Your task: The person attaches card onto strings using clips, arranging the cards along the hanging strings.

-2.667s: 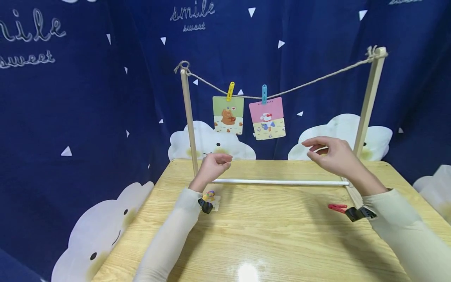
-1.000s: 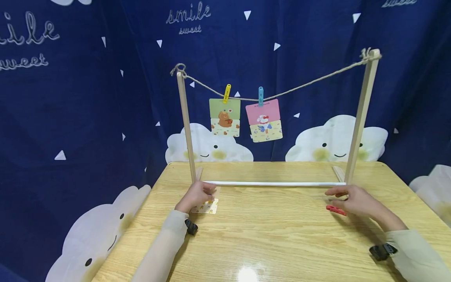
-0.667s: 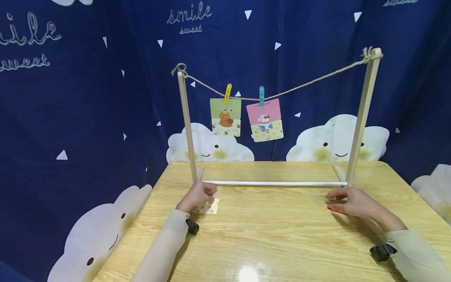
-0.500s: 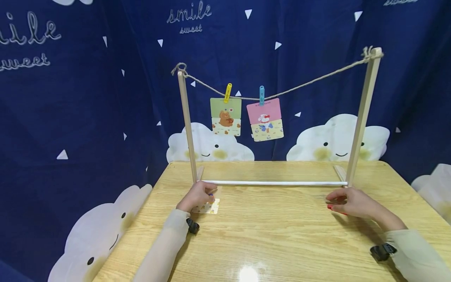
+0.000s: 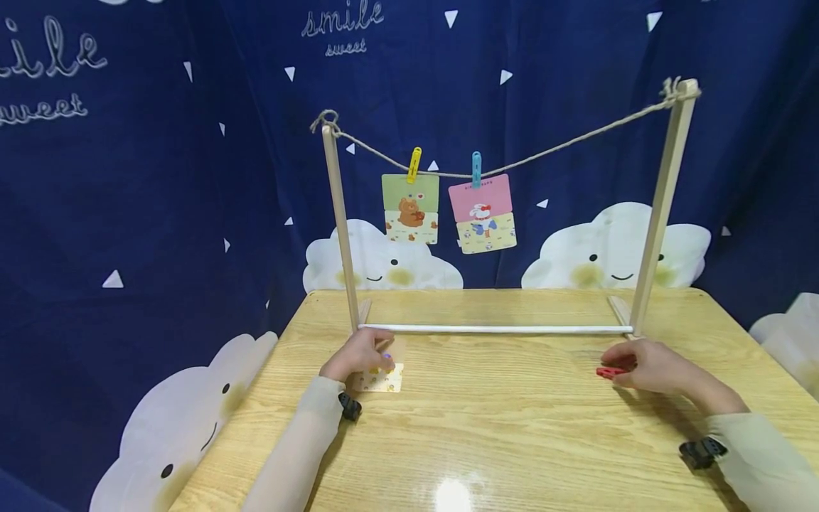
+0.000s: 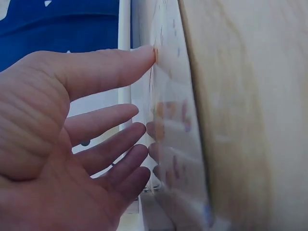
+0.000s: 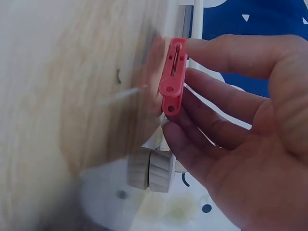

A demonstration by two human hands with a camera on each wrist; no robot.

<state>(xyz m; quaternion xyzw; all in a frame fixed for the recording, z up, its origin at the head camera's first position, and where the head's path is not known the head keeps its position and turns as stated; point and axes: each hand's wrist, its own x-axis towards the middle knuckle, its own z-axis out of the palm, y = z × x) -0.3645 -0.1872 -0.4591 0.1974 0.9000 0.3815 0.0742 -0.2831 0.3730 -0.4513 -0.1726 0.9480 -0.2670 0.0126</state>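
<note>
My left hand [image 5: 360,353] is over a small pale patterned card [image 5: 380,379] flat on the table. In the left wrist view the thumb touches the card's surface, and the other fingers reach down to it, loosely extended. My right hand [image 5: 659,366] holds a red clothespin [image 7: 173,77] at the table surface, thumb at one end and fingertips at the other. Ahead, a green bear card [image 5: 411,210] hangs from a twine line [image 5: 576,140] under a yellow clothespin [image 5: 414,165]. Beside it a pink rabbit card [image 5: 483,213] hangs from a blue clothespin [image 5: 476,169].
Two wooden posts, the left post [image 5: 342,227] and the right post [image 5: 664,206], carry the twine. A white rod [image 5: 495,329] joins them low down, just behind my hands. A dark blue curtain [image 5: 160,178] with clouds surrounds the wooden table [image 5: 499,427].
Both hands have come down from mid-air to the table. The right hand has taken the red clothespin and turned it. The card under the left hand has shifted slightly to the right.
</note>
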